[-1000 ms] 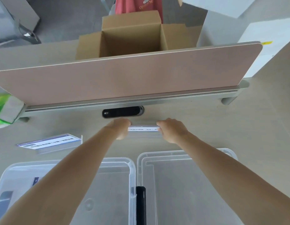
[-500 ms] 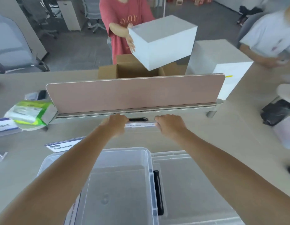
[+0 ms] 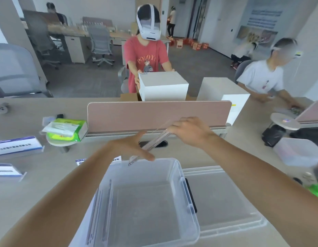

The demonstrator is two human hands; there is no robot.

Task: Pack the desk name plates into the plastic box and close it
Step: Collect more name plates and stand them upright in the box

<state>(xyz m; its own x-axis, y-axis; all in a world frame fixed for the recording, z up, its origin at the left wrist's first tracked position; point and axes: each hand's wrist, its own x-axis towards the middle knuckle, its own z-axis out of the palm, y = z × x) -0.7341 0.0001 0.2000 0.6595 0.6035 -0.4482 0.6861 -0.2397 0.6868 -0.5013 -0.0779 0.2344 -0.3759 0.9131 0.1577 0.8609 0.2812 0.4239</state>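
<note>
A: What lies on the surface point(image 3: 47, 175)?
B: A clear plastic box point(image 3: 163, 160) sits open at its near edge, with its lid point(image 3: 226, 202) flat and touching it at 3 o'clock. A pink divider point(image 3: 158, 114) stands at the box's 12 o'clock. A green tissue pack point(image 3: 67, 129) lies at 10 o'clock and loose plates point(image 3: 17, 145) at 9 o'clock.
A: And the room?
B: Past the divider, a person in a red shirt point(image 3: 145, 57) holds a white box point(image 3: 163, 86) over a cardboard box point(image 3: 129, 97). A person in a white shirt point(image 3: 261, 79) sits at 2 o'clock, and office chairs point(image 3: 101, 41) stand at 11 o'clock.
A: Where is the name plate point(image 3: 154, 141)?
B: It is in the air, tilted, its low end just over the box's far rim. The right grip point(image 3: 190, 131) curls round its high end. The left grip point(image 3: 131, 148) is spread, fingers straight, by the low end; whether it touches cannot be told. Against the box's 9 o'clock wall stand packed plates point(image 3: 101, 202).
A: What differs from half a second ago?
B: Then both grips clasped the plate level, close to the divider. Now it slants toward the box and the left grip has loosened. The white box sits lower, and the view takes in more of the room.
</note>
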